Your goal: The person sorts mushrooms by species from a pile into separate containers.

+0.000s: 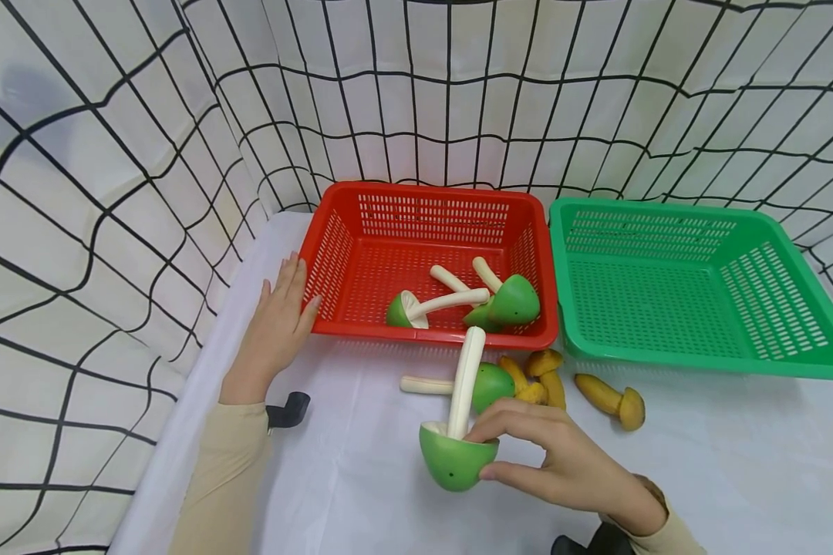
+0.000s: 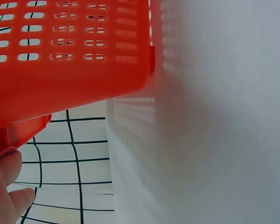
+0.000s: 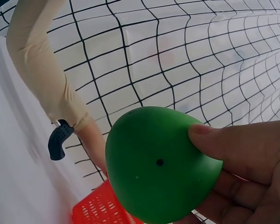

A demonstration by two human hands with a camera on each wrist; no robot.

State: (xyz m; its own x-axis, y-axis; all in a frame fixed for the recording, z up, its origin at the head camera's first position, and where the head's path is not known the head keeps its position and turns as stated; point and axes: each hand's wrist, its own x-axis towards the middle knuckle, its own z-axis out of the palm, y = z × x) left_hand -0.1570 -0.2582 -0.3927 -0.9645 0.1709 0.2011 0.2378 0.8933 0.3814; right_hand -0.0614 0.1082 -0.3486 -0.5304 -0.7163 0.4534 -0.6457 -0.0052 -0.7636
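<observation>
My right hand (image 1: 551, 455) pinches a toy mushroom by the edge of its green cap (image 1: 458, 460), its white stem pointing up and away over the table. The right wrist view shows the thumb on that rounded cap (image 3: 161, 163), which has a small dark dot. At the left end of the red basket (image 1: 430, 335) my left hand (image 1: 274, 331) rests against the rim with its fingers extended. Inside that basket lie several green-capped mushrooms (image 1: 516, 299). Another green mushroom (image 1: 426, 385) lies on the table in front of it, partly behind the held stem.
A green basket (image 1: 708, 362) stands right of the red one. Several yellow-brown mushrooms, one of them apart (image 1: 611, 401), lie on the white tablecloth (image 1: 361, 478) before the baskets. Black netting (image 1: 447, 108) over white cloth borders the back and left.
</observation>
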